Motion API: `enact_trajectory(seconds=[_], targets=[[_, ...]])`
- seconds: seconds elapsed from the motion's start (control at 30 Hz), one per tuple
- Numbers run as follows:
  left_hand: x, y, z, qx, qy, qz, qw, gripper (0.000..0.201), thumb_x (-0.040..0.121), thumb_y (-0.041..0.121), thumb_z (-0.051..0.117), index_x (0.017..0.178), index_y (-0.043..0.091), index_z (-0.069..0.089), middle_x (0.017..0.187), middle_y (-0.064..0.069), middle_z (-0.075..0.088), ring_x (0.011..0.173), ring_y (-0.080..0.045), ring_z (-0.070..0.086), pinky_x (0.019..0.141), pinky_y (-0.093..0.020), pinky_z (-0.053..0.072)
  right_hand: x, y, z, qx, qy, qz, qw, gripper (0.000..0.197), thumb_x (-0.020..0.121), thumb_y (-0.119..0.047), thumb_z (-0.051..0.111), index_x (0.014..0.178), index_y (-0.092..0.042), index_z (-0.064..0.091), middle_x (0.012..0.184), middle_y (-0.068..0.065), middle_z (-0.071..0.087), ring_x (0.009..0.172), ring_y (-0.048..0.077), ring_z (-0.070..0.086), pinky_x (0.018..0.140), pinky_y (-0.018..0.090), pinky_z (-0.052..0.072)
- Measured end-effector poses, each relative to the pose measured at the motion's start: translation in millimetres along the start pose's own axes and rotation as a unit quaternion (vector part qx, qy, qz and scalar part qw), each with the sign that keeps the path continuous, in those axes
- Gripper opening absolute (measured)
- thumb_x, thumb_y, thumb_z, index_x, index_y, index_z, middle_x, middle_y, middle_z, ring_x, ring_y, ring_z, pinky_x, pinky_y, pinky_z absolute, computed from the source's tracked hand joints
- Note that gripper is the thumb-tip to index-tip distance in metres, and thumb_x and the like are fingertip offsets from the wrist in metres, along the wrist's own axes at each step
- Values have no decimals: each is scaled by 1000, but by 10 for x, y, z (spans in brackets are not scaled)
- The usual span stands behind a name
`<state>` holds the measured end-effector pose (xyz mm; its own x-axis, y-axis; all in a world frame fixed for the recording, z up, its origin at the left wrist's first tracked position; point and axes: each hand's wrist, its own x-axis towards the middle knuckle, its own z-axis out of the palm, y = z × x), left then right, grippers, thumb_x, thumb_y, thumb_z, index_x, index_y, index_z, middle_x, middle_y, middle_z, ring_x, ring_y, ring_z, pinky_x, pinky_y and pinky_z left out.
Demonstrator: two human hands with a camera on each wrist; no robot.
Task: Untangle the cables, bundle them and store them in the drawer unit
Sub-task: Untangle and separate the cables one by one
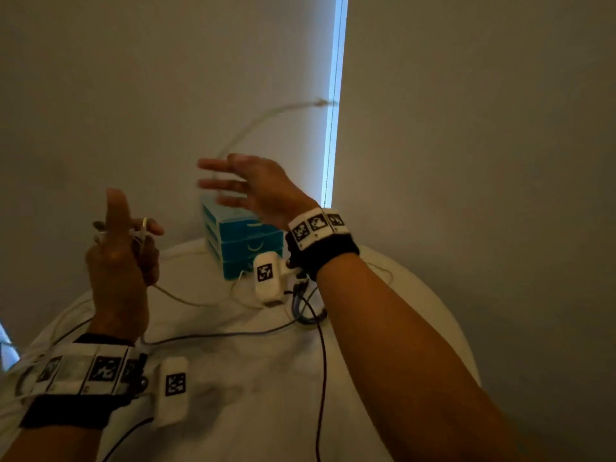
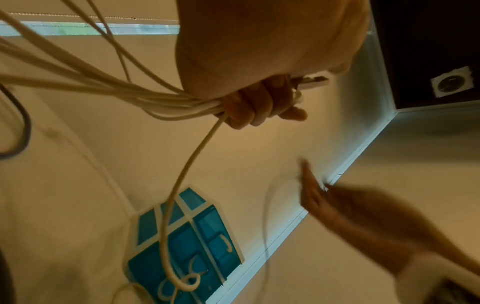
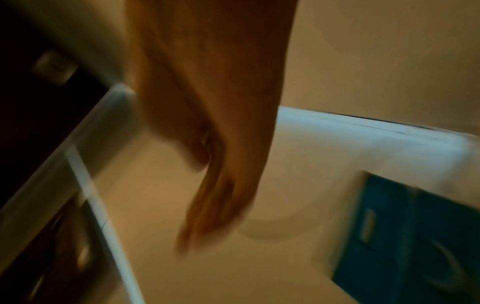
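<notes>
My left hand [image 1: 133,235] is raised over the table, index finger pointing up. In the left wrist view its fingers [image 2: 249,107] curl round several loops of white cable [image 2: 130,90], with a USB plug [image 2: 311,81] poking out past them. One strand hangs down toward the blue drawer unit [image 2: 182,246]. My right hand [image 1: 233,185] hovers above the drawer unit [image 1: 243,241], fingers straight and spread, blurred and holding nothing. The free end of the white cable [image 1: 266,116] arcs through the air beyond it. The drawers look closed.
The round white table [image 1: 233,378] carries a grey cable [image 1: 216,335] and a black cable [image 1: 322,378] running toward me, with a small tangle [image 1: 306,311] under my right wrist. The wall and a window blind's edge [image 1: 333,128] stand close behind.
</notes>
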<state>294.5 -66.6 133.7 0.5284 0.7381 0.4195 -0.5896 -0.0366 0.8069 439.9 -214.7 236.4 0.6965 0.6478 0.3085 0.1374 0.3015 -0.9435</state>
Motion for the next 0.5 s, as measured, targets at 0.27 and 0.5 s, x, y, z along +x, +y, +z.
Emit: enact_trajectory(seconds=[0.27, 0.5], targets=[[-258, 53, -236, 11, 35, 91, 995, 62, 68, 87, 76, 61, 28, 56, 56, 12, 49, 48, -5, 34, 47, -21, 31, -438, 368, -226, -126, -32, -4, 992, 34, 113, -24, 48, 134, -6, 67, 111, 12, 80, 95, 28, 74, 79, 32, 60], [-74, -319, 8, 174, -51, 39, 983, 52, 73, 55, 94, 70, 17, 58, 65, 3, 54, 66, -11, 48, 70, -34, 45, -898, 1448, -696, -267, -28, 158, 950, 19, 95, -24, 79, 113, -24, 77, 107, 2, 80, 89, 17, 78, 70, 28, 59]])
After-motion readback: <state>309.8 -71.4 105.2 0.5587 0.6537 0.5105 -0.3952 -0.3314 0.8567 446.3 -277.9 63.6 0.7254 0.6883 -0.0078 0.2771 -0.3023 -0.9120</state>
